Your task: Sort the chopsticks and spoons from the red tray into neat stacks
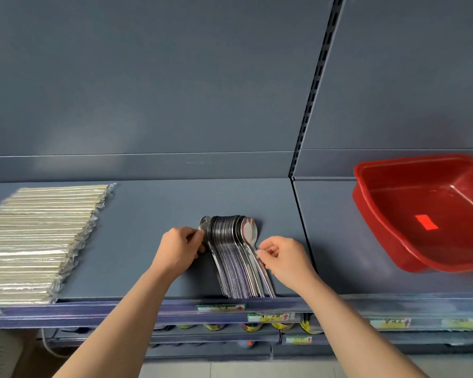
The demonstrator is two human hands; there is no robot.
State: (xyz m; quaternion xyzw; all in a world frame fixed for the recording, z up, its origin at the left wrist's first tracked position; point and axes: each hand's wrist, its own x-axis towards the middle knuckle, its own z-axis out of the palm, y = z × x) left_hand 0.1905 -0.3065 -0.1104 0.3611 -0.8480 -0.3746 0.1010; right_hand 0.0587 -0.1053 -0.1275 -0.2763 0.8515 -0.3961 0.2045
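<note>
My left hand [182, 248] sits against the left side of the spoons [235, 255], fingers curled, with the fingertips pinching the outermost spoon just below its bowl. My right hand [283, 259] meets the same stack from the other side, thumb and curled fingers closed on the handle of the rightmost spoon, whose bowl faces up and shines pale. Between my two hands the metal spoons stand on edge, nested tight one against the next. Their bowls point toward the back panel [175, 77] and their handles fan toward the front lip of the shelf [148, 214], where the handle ends touch the raised edge.

Well apart to the left, on the same shelf, the chopsticks [38, 241] lie in clear wrappers, laid side by side in a flat, layered stack that runs out of view at the left.

To the right, past the slotted upright [316, 85], the red tray [366, 203] rests on the neighbouring shelf section, its near corner reaching toward the front edge. A bright red sticker [426, 222] shows on its floor.

Price labels [221, 307] sit in the strip under the spoons.
</note>
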